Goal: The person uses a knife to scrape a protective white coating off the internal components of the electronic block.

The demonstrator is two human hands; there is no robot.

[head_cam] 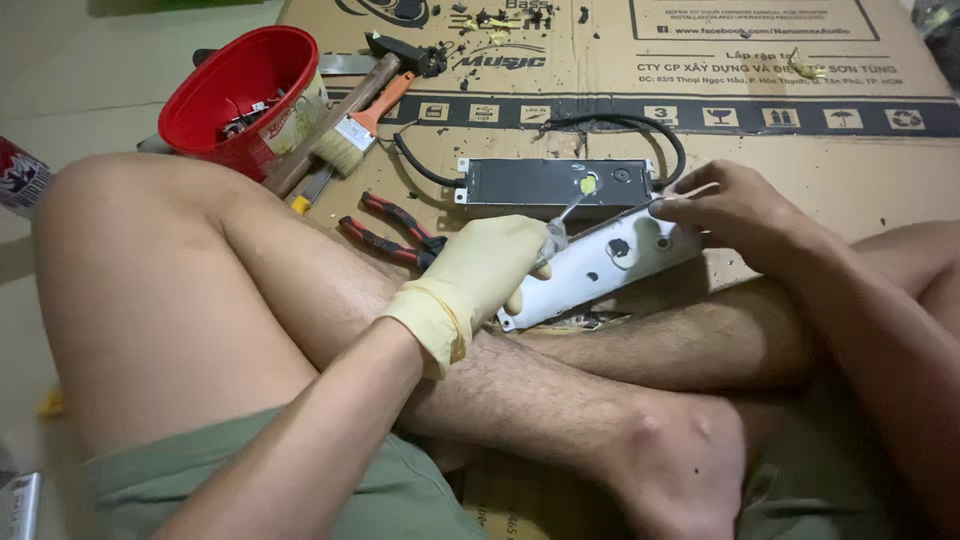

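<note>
Flattened cardboard (pixel 800 190) covers the floor under a cross-legged person. Their left hand (pixel 480 275), in a yellow glove, is curled tight around a screwdriver (pixel 567 215) whose tip points up toward the black box (pixel 550 182). The right hand (pixel 725 205), bare, pinches the upper end of a white plate (pixel 600 265), fingers bent over its edge. That plate slants across the shins, between both hands. Pliers (pixel 395 232) lie just left of the glove; a red cup (pixel 240 95), brush (pixel 350 135) and hammer (pixel 340 115) sit near the cardboard's top-left corner.

gloved left hand (pixel 480 275) on white casing (pixel 600 265)
</note>
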